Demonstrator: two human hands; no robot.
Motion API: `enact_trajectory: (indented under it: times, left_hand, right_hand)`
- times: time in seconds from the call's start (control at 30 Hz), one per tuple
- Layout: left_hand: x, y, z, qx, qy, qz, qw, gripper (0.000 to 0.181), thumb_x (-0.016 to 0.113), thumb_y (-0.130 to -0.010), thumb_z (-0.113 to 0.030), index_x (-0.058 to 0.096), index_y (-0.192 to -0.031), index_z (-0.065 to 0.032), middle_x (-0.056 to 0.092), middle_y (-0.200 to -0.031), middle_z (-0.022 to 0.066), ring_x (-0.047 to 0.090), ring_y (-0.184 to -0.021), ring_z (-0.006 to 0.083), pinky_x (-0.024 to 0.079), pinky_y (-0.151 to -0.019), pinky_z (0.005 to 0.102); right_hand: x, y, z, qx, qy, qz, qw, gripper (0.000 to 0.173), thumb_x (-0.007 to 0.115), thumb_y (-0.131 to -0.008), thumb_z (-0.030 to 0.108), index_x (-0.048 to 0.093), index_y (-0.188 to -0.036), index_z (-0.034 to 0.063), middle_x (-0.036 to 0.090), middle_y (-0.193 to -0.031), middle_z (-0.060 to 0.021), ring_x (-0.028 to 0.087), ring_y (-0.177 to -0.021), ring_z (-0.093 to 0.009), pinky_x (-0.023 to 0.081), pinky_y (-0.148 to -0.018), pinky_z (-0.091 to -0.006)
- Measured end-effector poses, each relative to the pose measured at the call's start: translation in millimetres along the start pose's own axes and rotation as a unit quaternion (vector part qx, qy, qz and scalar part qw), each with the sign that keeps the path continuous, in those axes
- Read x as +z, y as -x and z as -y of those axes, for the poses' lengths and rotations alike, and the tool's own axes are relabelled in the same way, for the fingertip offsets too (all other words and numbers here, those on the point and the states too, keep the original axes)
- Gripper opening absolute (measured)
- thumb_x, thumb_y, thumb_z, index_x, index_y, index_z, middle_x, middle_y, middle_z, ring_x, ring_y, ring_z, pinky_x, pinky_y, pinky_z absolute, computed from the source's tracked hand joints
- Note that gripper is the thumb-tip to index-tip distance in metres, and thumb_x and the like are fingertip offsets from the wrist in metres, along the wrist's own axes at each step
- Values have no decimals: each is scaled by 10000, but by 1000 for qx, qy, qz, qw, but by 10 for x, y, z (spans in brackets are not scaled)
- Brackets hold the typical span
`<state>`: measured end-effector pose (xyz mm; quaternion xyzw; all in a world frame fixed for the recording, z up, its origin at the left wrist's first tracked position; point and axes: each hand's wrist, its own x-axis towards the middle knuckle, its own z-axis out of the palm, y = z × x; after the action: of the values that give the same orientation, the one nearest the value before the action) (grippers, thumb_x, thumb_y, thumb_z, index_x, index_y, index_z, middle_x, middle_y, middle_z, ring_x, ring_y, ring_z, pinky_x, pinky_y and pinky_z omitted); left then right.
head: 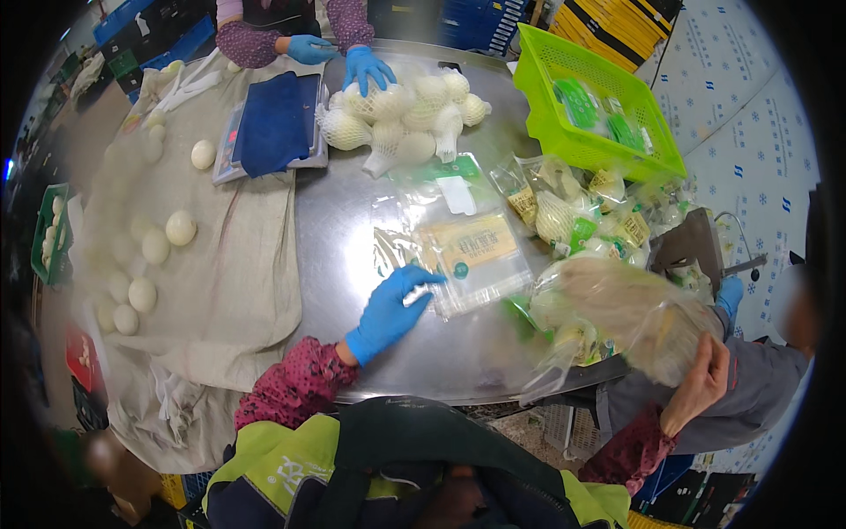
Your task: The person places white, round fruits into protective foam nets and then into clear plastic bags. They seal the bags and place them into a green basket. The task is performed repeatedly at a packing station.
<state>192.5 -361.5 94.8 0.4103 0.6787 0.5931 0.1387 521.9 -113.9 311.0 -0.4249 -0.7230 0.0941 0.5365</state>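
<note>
My left hand, in a blue glove, is over the metal table. Its thumb and index finger are apart, at the near left edge of a stack of printed clear plastic bags; whether they touch it I cannot tell. At the right, my bare right hand pinches the edge of a large clear plastic bag, blurred and stretched out over packed produce. What is inside this bag, if anything, cannot be made out. Beyond the stack lie several white onions in net sleeves.
A co-worker's gloved hand rests on the netted onions. Left of them stands a scale under a blue cloth. Loose onions lie on beige cloth. Right are packed bags, a green basket and another person's gloved hand.
</note>
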Motion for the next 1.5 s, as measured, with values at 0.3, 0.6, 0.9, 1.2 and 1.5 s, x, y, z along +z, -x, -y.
enact_trajectory:
  times: [0.3,0.6,0.9,1.2,1.5]
  left_hand:
    - [-994,-1469,1166,83,-278,-196,937,626,716,-760,-20,568,-1358,-132,523,-1341,179,478,-1249,382,395,-1074,451]
    - [-1656,-3280,1541,112,-540,-66,832,1041,883,-617,-449,389,-1522,-303,421,-1497,167,372,-1352,489,290,-1093,647]
    - [-1986,-4040,1939,100,-546,127,822,1140,901,-556,-487,343,-1540,-345,601,-1306,149,656,-1007,349,520,-903,498]
    - [-2292,-3930,1940,-71,105,5,992,823,833,-790,-186,396,-1469,-29,596,-1318,117,614,-1139,224,523,-969,351]
    - [-1155,-1344,220,-206,347,-14,915,858,845,-761,-81,374,-1476,-29,567,-1354,117,570,-1228,230,487,-1049,373]
  right_hand:
    - [184,319,387,7,12,-437,899,297,680,-964,182,685,-1110,-76,721,-1049,-130,658,-905,-184,533,-824,-303]
    - [1310,1468,724,287,-232,49,928,376,609,-961,89,556,-1318,-18,636,-1234,-102,628,-1047,-181,509,-895,-301]
    - [1839,1811,779,236,-159,130,950,314,607,-1010,163,563,-1251,-33,638,-1087,-71,598,-924,-118,512,-769,-257]
    - [2043,2071,655,338,-197,281,876,319,580,-845,-42,475,-1138,25,621,-1131,-75,582,-983,-152,485,-825,-273]
    - [2243,2205,806,236,-333,476,779,765,335,-880,-140,91,-1582,42,287,-1581,-205,530,-1319,-316,475,-1002,-334]
